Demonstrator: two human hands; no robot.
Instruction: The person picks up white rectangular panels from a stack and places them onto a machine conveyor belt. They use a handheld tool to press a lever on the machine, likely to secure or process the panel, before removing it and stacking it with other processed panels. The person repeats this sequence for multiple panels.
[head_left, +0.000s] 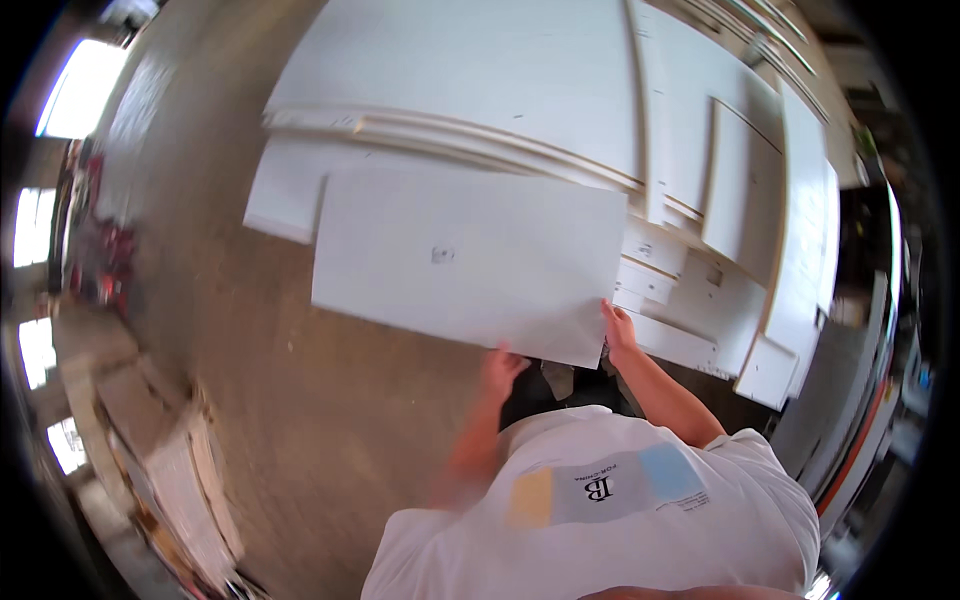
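Observation:
A white rectangular panel [470, 265] lies tilted in front of me, its far part over the stacked boards and its near edge close to my body. A small dark-printed mark shows near its middle. My right hand [619, 328] grips the panel's right edge near the close corner, thumb on the upper side. At the near edge, just left of that corner, is my left hand [502, 372]. It is blurred, and I cannot tell whether its fingers hold the edge or only rest by it.
Large white boards [480, 70] are stacked beyond the panel. Smaller white pieces [745, 190] lie to the right, some with pale raw edges. Brown floor [240, 350] stretches to the left. Flat wrapped packs [175, 470] are at lower left; upright boards [835, 390] stand at far right.

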